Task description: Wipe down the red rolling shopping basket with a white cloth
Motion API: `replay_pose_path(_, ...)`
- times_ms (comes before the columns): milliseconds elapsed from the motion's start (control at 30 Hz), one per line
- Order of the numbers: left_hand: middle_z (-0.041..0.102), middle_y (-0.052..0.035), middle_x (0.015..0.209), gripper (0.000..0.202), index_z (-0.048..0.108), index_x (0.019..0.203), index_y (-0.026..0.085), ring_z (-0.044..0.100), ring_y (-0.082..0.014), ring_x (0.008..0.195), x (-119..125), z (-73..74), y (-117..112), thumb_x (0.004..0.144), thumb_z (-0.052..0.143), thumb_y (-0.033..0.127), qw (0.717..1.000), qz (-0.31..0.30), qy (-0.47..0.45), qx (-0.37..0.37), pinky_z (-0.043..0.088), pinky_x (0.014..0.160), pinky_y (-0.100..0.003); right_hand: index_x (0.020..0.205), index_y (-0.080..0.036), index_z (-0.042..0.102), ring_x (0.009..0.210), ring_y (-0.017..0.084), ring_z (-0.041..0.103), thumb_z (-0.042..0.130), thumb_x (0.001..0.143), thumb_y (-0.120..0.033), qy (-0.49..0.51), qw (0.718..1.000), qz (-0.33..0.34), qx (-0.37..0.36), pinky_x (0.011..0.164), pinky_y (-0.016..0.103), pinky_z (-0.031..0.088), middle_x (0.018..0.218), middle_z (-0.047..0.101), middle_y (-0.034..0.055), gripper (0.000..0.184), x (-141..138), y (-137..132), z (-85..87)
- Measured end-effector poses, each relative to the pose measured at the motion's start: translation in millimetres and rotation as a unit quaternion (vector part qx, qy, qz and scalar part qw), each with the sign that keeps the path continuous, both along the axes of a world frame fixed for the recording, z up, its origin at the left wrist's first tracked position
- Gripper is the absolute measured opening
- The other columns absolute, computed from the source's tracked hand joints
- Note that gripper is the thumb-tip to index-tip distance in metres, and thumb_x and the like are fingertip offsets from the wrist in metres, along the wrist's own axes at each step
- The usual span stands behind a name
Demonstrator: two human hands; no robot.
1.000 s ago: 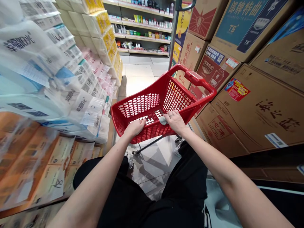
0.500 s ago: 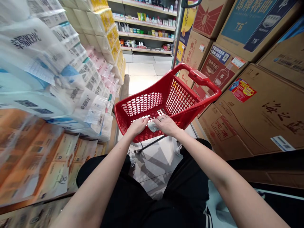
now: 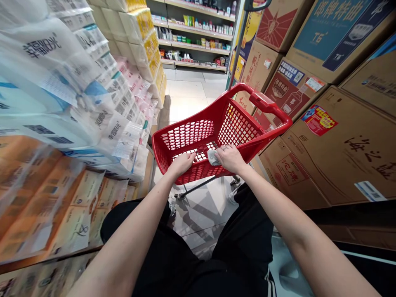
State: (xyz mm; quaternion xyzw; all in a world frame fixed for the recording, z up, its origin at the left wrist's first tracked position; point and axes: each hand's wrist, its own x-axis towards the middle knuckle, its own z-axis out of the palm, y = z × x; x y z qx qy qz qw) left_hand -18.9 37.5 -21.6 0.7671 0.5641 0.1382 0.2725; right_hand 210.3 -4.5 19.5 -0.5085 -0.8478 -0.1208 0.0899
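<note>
A red plastic shopping cart (image 3: 185, 126) stands in front of me, turned so its handle points to the upper right. My left hand (image 3: 183, 163) is closed over the near rim of its basket. Further right along that same rim, my right hand (image 3: 229, 158) grips a pale, crumpled cloth (image 3: 213, 157) and presses it against the edge. The cloth hangs partly over the outer side of the basket. Inside, the basket shows only its red lattice walls and floor. My fingertips on the inner side are partly hidden.
Wrapped tissue packs (image 3: 93, 99) are stacked high on the left, above orange packs (image 3: 37, 194). Cardboard cartons (image 3: 337, 161) form a wall on the right, close to the cart's handle. Shelves of bottles (image 3: 198, 31) stand beyond the tiled floor (image 3: 185, 88).
My right hand has slid the cloth rightward along the rim, away from my left hand. My left hand keeps its hold. The whole view has shifted slightly.
</note>
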Motion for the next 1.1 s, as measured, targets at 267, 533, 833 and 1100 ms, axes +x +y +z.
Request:
replay_pose_path(267,0.070,-0.0110,0.090,0.059,0.070,0.082,0.015,0.061,-0.0239,0.084,0.3,-1.0,2.5,0.087,0.023,0.051,0.999,-0.011,0.031,-0.008,0.041,0.071,-0.029,0.093,-0.014,0.061,0.084,0.020,0.060,0.024,0.098,-0.036,0.029,0.998,-0.063,-0.009,0.085,0.035,0.027,0.087,0.067,0.0093,0.043,-8.5,10.5,-4.3)
replay_pose_path(533,0.070,-0.0107,0.087,0.054,0.069,0.081,0.015,0.062,-0.0240,0.082,3.4,7.4,3.3,0.085,0.027,0.047,0.999,-0.001,0.031,-0.031,0.042,0.069,-0.029,0.098,-0.016,0.061,0.084,0.020,0.060,0.027,0.098,-0.040,0.021,0.996,-0.067,-0.050,0.084,0.035,0.028,0.090,0.068,0.0085,0.042,-10.4,15.9,-0.3)
replay_pose_path(833,0.071,-0.0105,0.092,0.052,0.071,0.086,0.012,0.061,-0.0247,0.089,4.6,10.1,1.4,0.083,0.030,0.044,0.999,0.021,0.027,-0.041,0.043,0.076,-0.028,0.101,-0.016,0.059,0.093,0.021,0.053,0.031,0.098,-0.038,0.028,1.000,0.008,-0.011,0.086,0.035,0.029,0.102,0.062,0.0110,0.036,-17.1,-3.3,-5.8)
replay_pose_path(1100,0.070,-0.0115,0.092,0.054,0.070,0.085,0.013,0.061,-0.0238,0.086,2.1,2.6,2.2,0.085,0.026,0.045,0.999,-0.004,0.029,-0.028,0.042,0.073,-0.029,0.098,-0.016,0.059,0.087,0.021,0.057,0.027,0.098,-0.041,0.037,0.998,-0.030,-0.029,0.083,0.035,0.029,0.093,0.066,0.0091,0.040,-18.7,11.2,-7.0)
